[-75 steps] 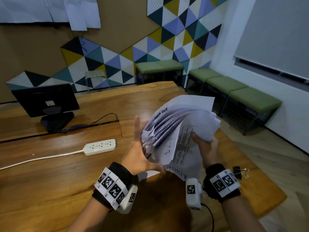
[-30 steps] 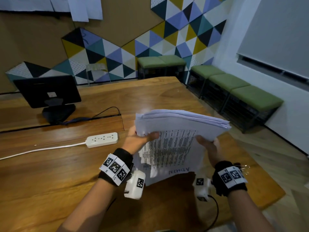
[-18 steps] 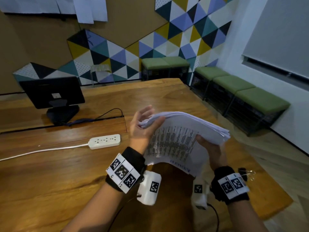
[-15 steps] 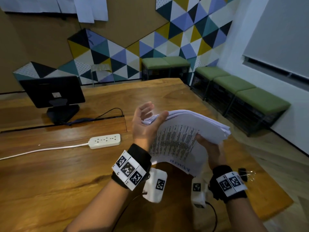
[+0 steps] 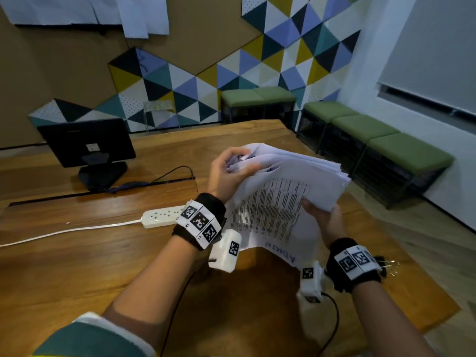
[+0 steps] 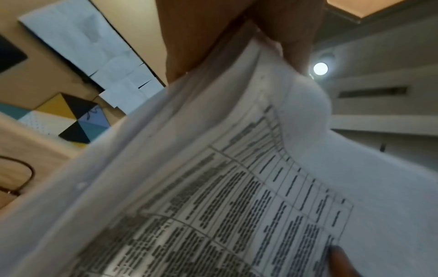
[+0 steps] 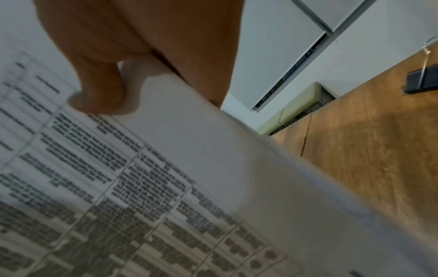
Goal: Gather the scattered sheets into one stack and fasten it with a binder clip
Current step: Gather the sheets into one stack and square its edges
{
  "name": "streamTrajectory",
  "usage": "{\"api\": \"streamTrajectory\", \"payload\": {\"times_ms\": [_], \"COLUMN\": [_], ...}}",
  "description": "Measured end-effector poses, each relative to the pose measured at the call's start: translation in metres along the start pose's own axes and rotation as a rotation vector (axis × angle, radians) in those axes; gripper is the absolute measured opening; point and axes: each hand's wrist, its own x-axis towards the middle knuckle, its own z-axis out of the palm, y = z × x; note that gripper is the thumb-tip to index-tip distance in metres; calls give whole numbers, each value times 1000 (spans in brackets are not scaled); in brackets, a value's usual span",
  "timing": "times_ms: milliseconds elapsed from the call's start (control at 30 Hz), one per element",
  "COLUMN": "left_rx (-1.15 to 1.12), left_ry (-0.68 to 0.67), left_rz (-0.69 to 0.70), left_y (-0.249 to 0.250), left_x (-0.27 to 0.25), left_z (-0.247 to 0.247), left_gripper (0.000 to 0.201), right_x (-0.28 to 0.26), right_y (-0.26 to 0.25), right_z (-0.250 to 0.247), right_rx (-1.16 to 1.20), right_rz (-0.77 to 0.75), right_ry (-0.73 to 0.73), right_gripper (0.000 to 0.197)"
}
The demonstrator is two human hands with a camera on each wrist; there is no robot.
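Note:
A thick stack of white printed sheets (image 5: 278,199) is held in the air above the wooden table (image 5: 77,258), tilted with its printed underside toward me. My left hand (image 5: 231,168) curls over the stack's upper left corner, thumb on the near face. My right hand (image 5: 322,215) grips the right edge from below, thumb pressed on the printed page (image 7: 166,168). The left wrist view shows the sheets (image 6: 213,187) bowing under my left hand's fingers (image 6: 291,37). A black binder clip (image 7: 421,78) with silver handles lies on the table to the right, mostly hidden behind my right wrist in the head view.
A white power strip (image 5: 162,217) with its cable lies left of my hands. A black monitor (image 5: 87,148) stands at the back left. The table's right edge is close to my right arm, with green benches (image 5: 373,140) beyond.
The stack went from fanned and upright to squared and tilted flatter. My left hand moved from the side edge up onto the top left corner and curled over it.

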Motion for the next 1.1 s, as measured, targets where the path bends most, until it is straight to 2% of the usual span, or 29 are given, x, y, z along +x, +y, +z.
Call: {"api": "streamTrajectory", "payload": {"times_ms": [67, 167, 233, 267, 300, 367, 400, 500, 600, 700, 733, 767, 833, 967, 1033, 1100], "left_rx": [11, 199, 395, 498, 570, 527, 456, 303, 154, 120, 141, 133, 81, 20, 15, -26], "left_ry": [-78, -230, -319, -325, -274, -102, -54, -96, -110, -130, -155, -171, -132, -54, 52, 131], "left_rz": [44, 138, 168, 190, 195, 137, 91, 76, 3, -157, -197, -222, -265, -219, -178, -187], "left_y": [3, 7, 12, 12, 13, 13, 13, 26, 25, 7, 4, 4, 5, 8, 5, 2], "left_x": [-3, -11, -18, -20, -22, -24, -25, -36, -49, -56, -57, -58, -56, -48, -46, -49], "left_z": [1, 1, 3, 5, 8, 11, 11, 15, 18, 15, 14, 13, 11, 15, 18, 20], "left_gripper": [24, 73, 87, 86, 77, 45, 37, 54, 62, 77, 84, 87, 84, 84, 81, 90], "right_x": [0, -5, -11, -14, -19, -26, -31, -39, -44, -50, -50, -50, -49, -38, -35, -36], "right_y": [2, 1, -3, -5, -7, -9, -10, -9, -10, -8, -7, -8, -14, -26, -27, -26], "right_z": [-1, -15, -26, -30, -34, -40, -42, -47, -47, -43, -42, -41, -39, -38, -37, -36], "right_rx": [17, 11, -26, -39, -39, -20, -20, -17, -13, -68, -78, -88, -104, -16, 45, 52], "right_rz": [-17, -49, -66, -79, -91, -102, -106, -123, -78, -10, -10, -8, -15, -43, -55, -49], "right_ry": [62, 126, 109, 94, 88, 94, 98, 159, 161, 109, 98, 81, 65, 94, 104, 111], "right_gripper": [19, 12, 10, 11, 14, 19, 20, 22, 12, 69, 82, 86, 76, 30, 23, 22]}}
